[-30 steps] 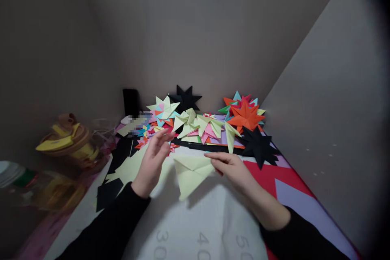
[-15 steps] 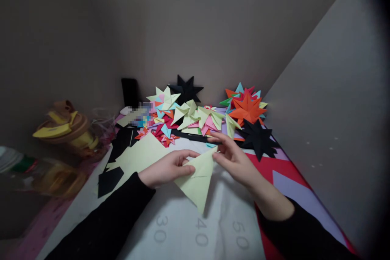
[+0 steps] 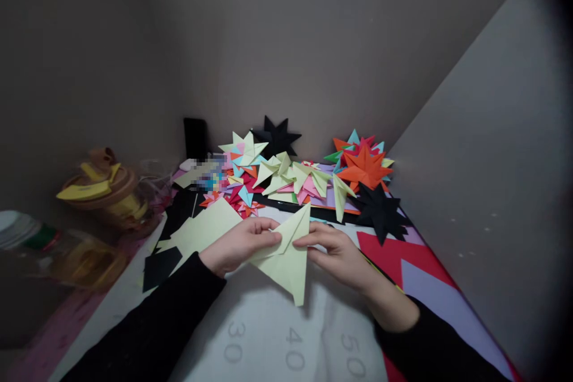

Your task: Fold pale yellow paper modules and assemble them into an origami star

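Bottle (image 3: 87, 265), left of the hands, green label too blurred to read; black paper piece (image 3: 160, 267), beside the left sleeve; pale-green sheet (image 3: 208, 227), beyond the left wrist; left hand (image 3: 245, 243), closed, thumb and fingers pinching the folded paper (image 3: 286, 262), which lies between both hands, one point upward; white mat (image 3: 264, 328), running nearward between the forearms, printed "30", "40", "50"; right hand (image 3: 335, 253), half-curled, fingertips at the paper's right edge, grip cannot be told; red sheet (image 3: 418, 262) and lavender sheet (image 3: 430, 289), right of that hand, reaching the table's slanting edge.
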Tool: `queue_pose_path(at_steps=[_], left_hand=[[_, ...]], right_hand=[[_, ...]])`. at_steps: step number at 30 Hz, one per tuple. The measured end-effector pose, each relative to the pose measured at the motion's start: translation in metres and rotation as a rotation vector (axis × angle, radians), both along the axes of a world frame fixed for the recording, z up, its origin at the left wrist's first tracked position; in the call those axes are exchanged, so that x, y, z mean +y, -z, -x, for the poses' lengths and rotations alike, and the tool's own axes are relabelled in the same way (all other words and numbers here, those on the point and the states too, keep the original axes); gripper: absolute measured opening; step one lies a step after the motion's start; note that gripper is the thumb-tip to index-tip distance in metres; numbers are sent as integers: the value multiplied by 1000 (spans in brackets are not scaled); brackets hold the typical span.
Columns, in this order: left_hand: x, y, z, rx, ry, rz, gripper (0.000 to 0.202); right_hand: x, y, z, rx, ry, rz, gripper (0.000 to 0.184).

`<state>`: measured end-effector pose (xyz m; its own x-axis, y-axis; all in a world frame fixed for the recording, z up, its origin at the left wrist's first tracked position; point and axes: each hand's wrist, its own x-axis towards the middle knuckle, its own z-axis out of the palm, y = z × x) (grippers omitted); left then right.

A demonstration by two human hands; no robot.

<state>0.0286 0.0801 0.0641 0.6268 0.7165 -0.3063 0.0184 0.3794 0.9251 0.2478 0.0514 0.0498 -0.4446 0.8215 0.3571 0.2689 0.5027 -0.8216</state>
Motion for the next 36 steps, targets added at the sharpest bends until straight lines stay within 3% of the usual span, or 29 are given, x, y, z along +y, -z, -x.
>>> queue_pose_path(at_steps=[2,4,8,10,12,14,15,17,19,20,21,23,25,27,29,33,36], left_hand=[[2,0,0,36,-9,-63,28],[3,-2,1,123,-48,-236,25],[0,-6,5,472,-208,-945,18],[-4,-8,6,628,-226,-1293,18],[-9,-11,7,677,-171,-1545,19],[-13,-13,5,640,-147,-1694,23],[-16,-12,3,610,-213,-1727,27],[-22,-9,-4,521,-516,-1675,41],[-29,0,-16,372,-871,-1421,67],[-32,6,-22,281,-962,-1233,77],[-35,13,-29,233,-948,-999,80],[-37,27,-38,112,-740,-599,65],[-35,39,-41,-51,-541,-369,47],[-31,45,-38,-180,-460,-325,35],[-27,44,-32,-199,-475,-377,27],[-22,28,-26,-33,-522,-422,12],[-22,19,-27,-28,-530,-457,8]], right_hand=[[1,2,-1,3,4,-22,24],[1,4,-2,47,64,-54,23],[-3,2,-3,141,365,-275,28],[-7,-2,-2,-8,420,-416,37],[-11,-6,-1,-206,382,-466,31],[-13,-7,1,-316,344,-428,13],[-13,-6,2,-319,357,-392,7],[-11,-4,2,-238,449,-288,8],[-9,0,3,-102,551,-152,11],[-9,2,4,-35,580,-90,12],[-9,4,5,24,580,-46,13],[-11,8,10,105,495,-29,11],[-16,11,15,126,355,-67,6],[-20,12,19,118,239,-95,8],[-22,12,20,137,192,-91,11],[-21,11,16,210,208,-96,11],[-20,9,13,123,244,-156,7]])
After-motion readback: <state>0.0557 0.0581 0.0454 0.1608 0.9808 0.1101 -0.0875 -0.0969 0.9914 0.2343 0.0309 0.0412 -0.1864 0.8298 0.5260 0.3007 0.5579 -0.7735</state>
